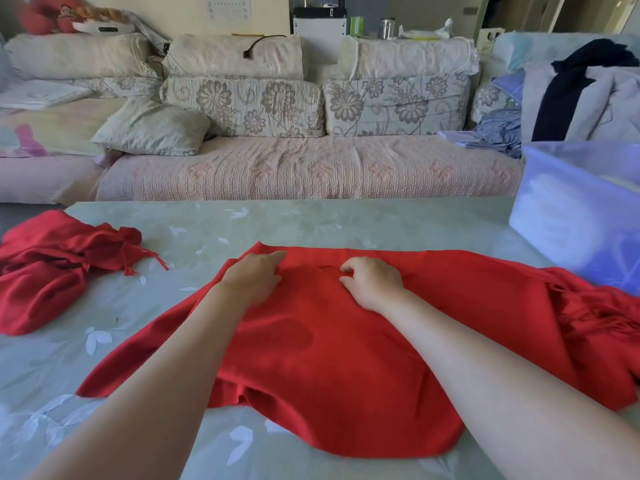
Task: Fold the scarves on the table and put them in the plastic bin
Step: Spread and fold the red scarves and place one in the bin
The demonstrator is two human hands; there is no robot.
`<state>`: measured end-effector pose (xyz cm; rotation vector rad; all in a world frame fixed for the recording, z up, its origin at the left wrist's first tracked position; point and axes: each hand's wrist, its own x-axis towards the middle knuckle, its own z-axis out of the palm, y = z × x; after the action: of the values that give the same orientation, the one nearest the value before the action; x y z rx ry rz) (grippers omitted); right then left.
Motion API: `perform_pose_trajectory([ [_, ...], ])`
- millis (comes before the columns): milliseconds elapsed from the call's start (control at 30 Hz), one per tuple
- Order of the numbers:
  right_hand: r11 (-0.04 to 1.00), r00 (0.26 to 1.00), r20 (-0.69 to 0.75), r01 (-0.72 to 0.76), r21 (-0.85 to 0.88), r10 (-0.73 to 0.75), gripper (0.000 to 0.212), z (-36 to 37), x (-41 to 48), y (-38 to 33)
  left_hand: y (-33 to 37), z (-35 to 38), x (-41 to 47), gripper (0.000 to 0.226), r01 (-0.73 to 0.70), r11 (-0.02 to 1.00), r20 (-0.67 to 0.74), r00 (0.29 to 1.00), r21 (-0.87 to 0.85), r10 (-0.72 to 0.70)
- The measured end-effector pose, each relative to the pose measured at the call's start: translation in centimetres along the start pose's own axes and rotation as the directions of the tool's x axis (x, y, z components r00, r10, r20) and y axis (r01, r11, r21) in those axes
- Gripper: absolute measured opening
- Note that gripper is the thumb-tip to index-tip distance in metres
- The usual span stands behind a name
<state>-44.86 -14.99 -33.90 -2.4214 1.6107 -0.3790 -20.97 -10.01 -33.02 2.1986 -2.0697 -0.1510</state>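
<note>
Two hands, two scarves, one bin

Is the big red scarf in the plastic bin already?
No, the red scarf lies spread on the table under the left hand and right hand, outside the plastic bin.

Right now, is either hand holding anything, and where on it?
The left hand lies flat on the red scarf near its far edge; right hand seems to pinch a wrinkle just inside that edge.
</note>
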Motion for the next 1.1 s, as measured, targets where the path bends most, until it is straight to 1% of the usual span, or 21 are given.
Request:
perform_pose_trajectory([
  [33,1.000,1.000,-0.014,-0.006,0.028,0.006,0.017,-0.1,0.2,0.0,0.0,-0.1,0.2,0.057,0.001,1.000,0.001,1.000,0.018,-0.001],
  [67,0.999,1.000,-0.022,-0.007,0.044,0.008,0.012,-0.2,0.4,0.1,0.2,-0.3,0.2,0.056,-0.004,0.999,-0.016,1.000,0.045,0.005],
  [133,0.999,0.998,-0.057,0.006,0.052,-0.003,0.012,-0.5,0.7,0.3,0.8,-0.8,0.1,0.053,-0.020,0.994,-0.074,0.997,0.110,0.028],
  [200,0.992,0.993,-0.115,0.016,0.127,-0.001,0.011,-0.6,0.9,1.0,1.3,-1.2,-0.1,0.047,-0.067,0.984,-0.119,0.989,0.164,0.087],
  [267,0.962,0.997,-0.079,0.016,0.273,0.006,0.006,-0.7,0.8,1.8,1.4,-1.2,-0.5,0.039,-0.137,0.978,-0.135,0.978,0.156,0.159],
  [300,0.954,1.000,-0.022,0.023,0.299,-0.017,0.014,-0.7,0.6,1.9,1.3,-1.0,-0.8,0.035,-0.179,0.974,-0.146,0.969,0.142,0.200],
  [333,0.961,0.999,0.035,0.026,0.277,-0.037,0.025,-0.7,0.3,2.1,1.2,-0.7,-1.0,0.030,-0.215,0.969,-0.157,0.960,0.124,0.233],
  [367,0.973,0.997,0.067,0.021,0.230,-0.038,0.030,-0.8,0.1,2.1,1.0,-0.6,-1.2,0.027,-0.248,0.964,-0.171,0.950,0.094,0.261],
  [400,0.985,0.997,0.062,0.024,0.173,-0.035,0.028,-0.9,0.0,2.1,0.9,-0.4,-1.4,0.025,-0.279,0.958,-0.184,0.941,0.060,0.286],
  [433,0.992,0.999,0.044,0.021,0.124,-0.026,0.020,-0.9,-0.1,2.0,0.8,-0.4,-1.5,0.023,-0.314,0.949,-0.195,0.930,0.024,0.313],
  [500,0.997,1.000,-0.003,0.015,0.080,-0.015,0.009,-1.2,-0.1,2.0,1.1,-1.0,-1.7,0.017,-0.348,0.936,-0.201,0.922,-0.053,0.332],
  [533,0.996,1.000,-0.026,0.014,0.085,-0.012,0.009,-1.4,-0.1,2.1,1.4,-1.5,-1.9,0.014,-0.331,0.940,-0.193,0.931,-0.086,0.311],
  [567,0.991,0.999,-0.041,0.006,0.133,-0.001,0.009,-1.6,0.0,2.3,1.7,-1.9,-2.0,0.015,-0.298,0.947,-0.186,0.944,-0.121,0.273],
  [633,0.947,0.997,-0.066,-0.016,0.321,0.039,0.010,-2.3,0.2,2.9,2.0,-2.6,-2.0,0.021,-0.243,0.954,-0.219,0.954,-0.175,0.203],
  [667,0.915,0.993,-0.089,-0.030,0.403,0.072,0.008,-2.7,0.4,3.4,2.1,-2.7,-1.9,0.020,-0.220,0.961,-0.243,0.954,-0.168,0.176],
  [733,0.872,0.976,-0.159,-0.056,0.485,0.151,0.004,-3.4,0.9,4.9,2.1,-2.8,-1.4,0.024,-0.175,0.979,-0.282,0.949,-0.109,0.139],
  [800,0.859,0.948,-0.243,-0.055,0.509,0.204,0.005,-4.0,1.0,6.7,2.2,-2.4,-0.7,0.026,-0.164,0.986,-0.329,0.934,-0.043,0.141],
  [867,0.854,0.907,-0.339,-0.043,0.518,0.251,0.009,-4.6,1.0,8.3,2.5,-2.1,0.4,0.021,-0.166,0.986,-0.409,0.898,0.029,0.163],
  [967,0.869,0.836,-0.467,-0.022,0.494,0.287,0.013,-5.3,0.9,10.0,3.4,-2.2,2.9,0.020,-0.081,0.990,-0.484,0.866,0.114,0.127],
  [1033,0.897,0.827,-0.500,-0.013,0.441,0.257,0.017,-5.3,1.1,10.5,4.3,-2.0,4.5,0.018,0.005,0.984,-0.481,0.873,0.178,0.082],
  [1100,0.924,0.840,-0.487,-0.041,0.381,0.238,0.017,-4.5,1.5,10.9,5.1,-1.2,5.6,0.018,0.074,0.976,-0.443,0.896,0.204,0.025],
])
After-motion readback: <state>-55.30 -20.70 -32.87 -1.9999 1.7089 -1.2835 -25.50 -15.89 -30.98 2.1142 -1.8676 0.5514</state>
